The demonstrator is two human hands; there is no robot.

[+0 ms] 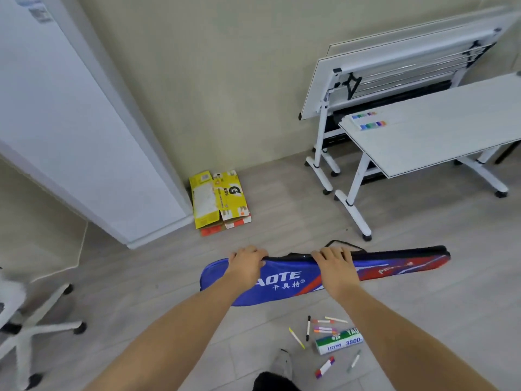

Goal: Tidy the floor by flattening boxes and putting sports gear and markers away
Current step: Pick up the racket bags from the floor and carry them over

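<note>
Both my hands hold a long blue and red racket bag (284,280) level above the floor. My left hand (246,262) grips its top edge near the wide blue end. My right hand (335,265) grips the same edge near the middle. A flattened yellow box (217,200) lies on other flattened cardboard against the wall. Several loose markers (324,330) are scattered on the floor below the bag, beside a green and white shuttlecock tube (339,341). A marker case (369,121) lies open on the white table (439,136).
A folded white table (394,71) leans by the wall behind the standing one. A white door (70,117) stands open at left. An office chair base (36,328) is at the lower left. My foot (282,365) is near the markers.
</note>
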